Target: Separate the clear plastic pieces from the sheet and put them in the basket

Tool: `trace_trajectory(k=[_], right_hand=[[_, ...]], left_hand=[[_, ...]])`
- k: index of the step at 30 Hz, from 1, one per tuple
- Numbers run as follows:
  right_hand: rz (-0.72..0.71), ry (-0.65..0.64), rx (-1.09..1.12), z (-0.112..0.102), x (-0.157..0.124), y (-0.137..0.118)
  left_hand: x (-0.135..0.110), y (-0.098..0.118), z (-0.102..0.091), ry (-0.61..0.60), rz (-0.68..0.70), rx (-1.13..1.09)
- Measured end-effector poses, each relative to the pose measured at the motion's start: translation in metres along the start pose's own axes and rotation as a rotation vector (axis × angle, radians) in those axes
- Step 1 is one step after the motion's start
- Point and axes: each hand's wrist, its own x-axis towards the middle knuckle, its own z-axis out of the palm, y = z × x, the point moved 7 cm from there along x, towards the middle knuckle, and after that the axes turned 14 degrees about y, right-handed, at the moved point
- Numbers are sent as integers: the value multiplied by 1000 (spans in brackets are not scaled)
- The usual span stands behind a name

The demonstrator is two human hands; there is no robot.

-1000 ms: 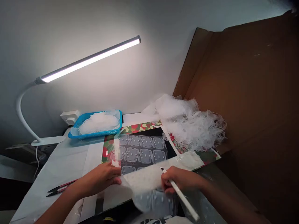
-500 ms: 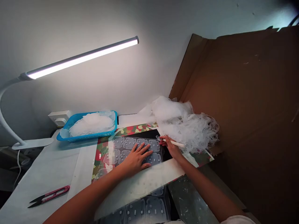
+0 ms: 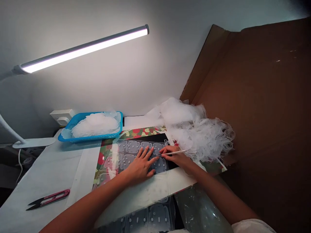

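Observation:
A translucent plastic sheet (image 3: 132, 147) with rows of rounded square outlines and small raised spots lies over a black backing on the work surface. My left hand (image 3: 143, 165) rests flat on it, fingers spread. In my right hand (image 3: 173, 156), a slim white pen-shaped tool (image 3: 173, 152) is pinched between thumb and fingers. Its thin tip points left and meets the sheet near an outline at the upper right, close to my left fingertips. What kind of tip it has is too small to tell. Part of the sheet lies hidden under my left hand.
Tangled clear strips (image 3: 211, 139) are heaped behind my right hand, beside a cardboard panel (image 3: 255, 97). A blue basket (image 3: 120, 124) holds translucent white pieces. Thread snips (image 3: 50, 199) lie at the left, below a lit lamp (image 3: 85, 50). A pale strip (image 3: 148, 191) crosses the front.
My right hand has moved slightly down and left, bringing the tool's tip from the sheet's right edge onto an outline. My left hand stays flat on the sheet. The view has shifted slightly.

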Motion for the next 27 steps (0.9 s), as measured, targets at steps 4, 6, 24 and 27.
trace_trajectory(k=[4,6,24,27], right_hand=[[-16,-4,-39,0,2,1],[-10,-8,-53,1,3,2],[-100,-82,-107,9,3,-4],[-235,-62,-195,17,0,-8]], left_hand=[[-1,3,-1,23,10,19],[-2,3,-1,25,11,31],[-2,3,-2,29,-13,-22],[-1,3,-1,22,-14,-29]])
